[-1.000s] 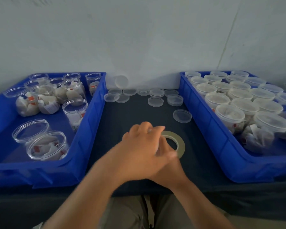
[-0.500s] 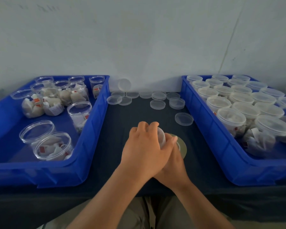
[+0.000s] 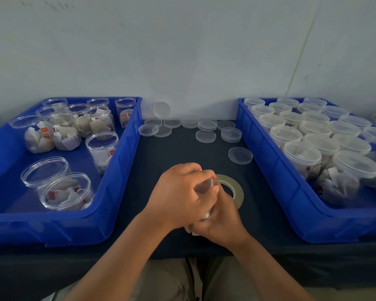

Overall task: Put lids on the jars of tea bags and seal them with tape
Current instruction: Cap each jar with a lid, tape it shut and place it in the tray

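Observation:
Both my hands grip one clear jar of tea bags over the dark table, near its front edge. My left hand curls over the lidded top of the jar. My right hand wraps its lower part, and the jar is tilted and mostly hidden. A roll of tape lies flat on the table just behind my right hand. Loose clear lids lie scattered toward the back of the table.
A blue bin on the left holds several open jars of tea bags. On the right a blue bin is filled with several lidded jars. A pale wall stands behind the table.
My hands have tilted the jar and drawn it slightly toward me. The left hand has curled tighter over the top, and more of the tape roll shows behind them.

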